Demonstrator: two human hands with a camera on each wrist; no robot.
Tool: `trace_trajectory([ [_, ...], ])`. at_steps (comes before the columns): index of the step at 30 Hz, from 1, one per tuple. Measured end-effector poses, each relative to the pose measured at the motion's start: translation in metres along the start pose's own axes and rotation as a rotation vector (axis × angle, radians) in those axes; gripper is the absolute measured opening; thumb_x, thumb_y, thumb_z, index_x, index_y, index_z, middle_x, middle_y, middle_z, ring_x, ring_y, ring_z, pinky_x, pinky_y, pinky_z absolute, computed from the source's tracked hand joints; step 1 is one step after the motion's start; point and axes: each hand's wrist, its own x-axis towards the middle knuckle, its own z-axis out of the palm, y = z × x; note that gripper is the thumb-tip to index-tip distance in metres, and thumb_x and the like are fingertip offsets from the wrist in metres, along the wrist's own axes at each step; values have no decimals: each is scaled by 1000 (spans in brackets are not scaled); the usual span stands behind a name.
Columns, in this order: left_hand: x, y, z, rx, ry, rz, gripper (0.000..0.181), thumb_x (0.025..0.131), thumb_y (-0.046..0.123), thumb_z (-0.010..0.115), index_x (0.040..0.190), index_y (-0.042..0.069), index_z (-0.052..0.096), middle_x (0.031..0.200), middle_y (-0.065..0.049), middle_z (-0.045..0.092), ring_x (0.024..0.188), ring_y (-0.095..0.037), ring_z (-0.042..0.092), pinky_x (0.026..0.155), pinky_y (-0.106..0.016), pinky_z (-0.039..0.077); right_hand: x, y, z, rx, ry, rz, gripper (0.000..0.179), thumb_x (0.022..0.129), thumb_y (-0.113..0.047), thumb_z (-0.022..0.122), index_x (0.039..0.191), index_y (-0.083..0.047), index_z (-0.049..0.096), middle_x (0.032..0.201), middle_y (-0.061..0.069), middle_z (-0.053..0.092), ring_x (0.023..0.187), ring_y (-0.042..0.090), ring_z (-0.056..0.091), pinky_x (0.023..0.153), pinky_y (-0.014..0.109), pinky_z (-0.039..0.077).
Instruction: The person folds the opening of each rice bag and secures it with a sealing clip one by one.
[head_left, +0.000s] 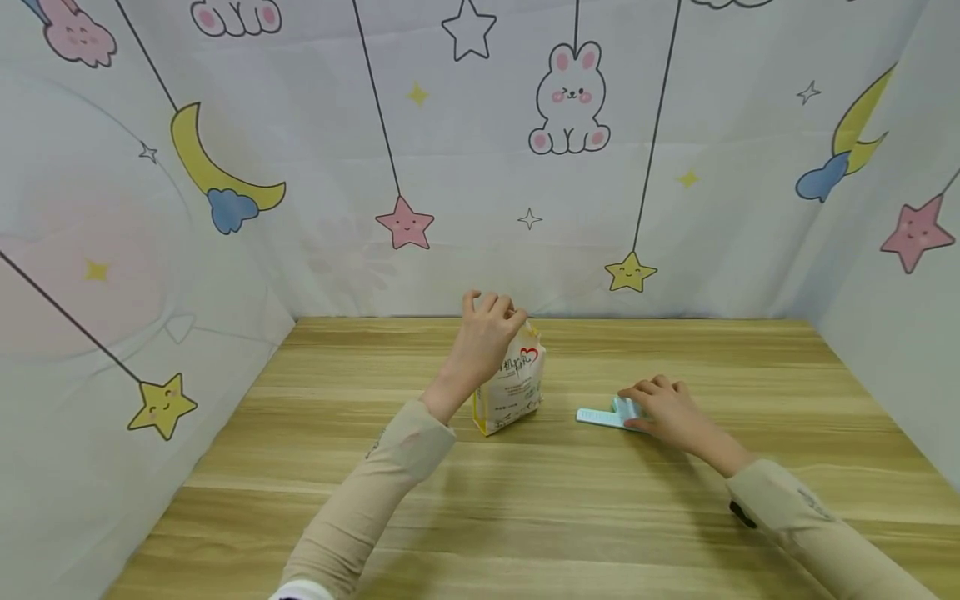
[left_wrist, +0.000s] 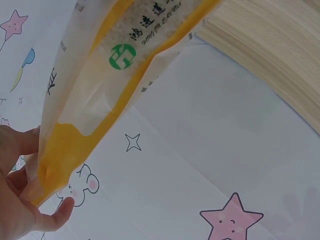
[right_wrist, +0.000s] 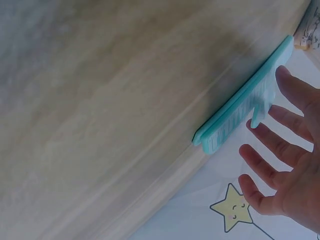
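A white packet with yellow edges stands upright on the table. Pale grains show through its clear window in the left wrist view. At its top, my left hand pinches the narrow end between thumb and fingers. To the right lies a flat, long turquoise plastic piece with a raised tab, resembling a bag clip. Over its right end reaches my right hand. Its fingers are spread and slightly bent around the tab; whether the fingertips touch it I cannot tell.
Both things stand on a wood-grain table. A white cloth printed with rabbits, stars and moons hangs behind the table and along both sides. Under the right sleeve a small black object shows.
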Motion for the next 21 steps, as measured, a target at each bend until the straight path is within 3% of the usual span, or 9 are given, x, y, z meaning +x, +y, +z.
trace_trajectory([
  [10, 0, 0, 0, -8, -7, -7, 21, 81, 3, 59, 96, 16, 64, 90, -1, 60, 89, -17, 55, 94, -45, 34, -1, -1, 4, -24, 19, -13, 45, 71, -29, 71, 110, -9, 60, 102, 9, 62, 94, 30, 50, 72, 54, 40],
  [21, 0, 1, -1, -5, -7, -9, 21, 81, 3, 58, 96, 17, 64, 90, -1, 60, 90, -17, 55, 95, -45, 33, -1, -2, 6, -41, 40, -20, 45, 70, -27, 73, 109, -9, 60, 94, 6, 58, 88, 25, 48, 67, 43, 37],
])
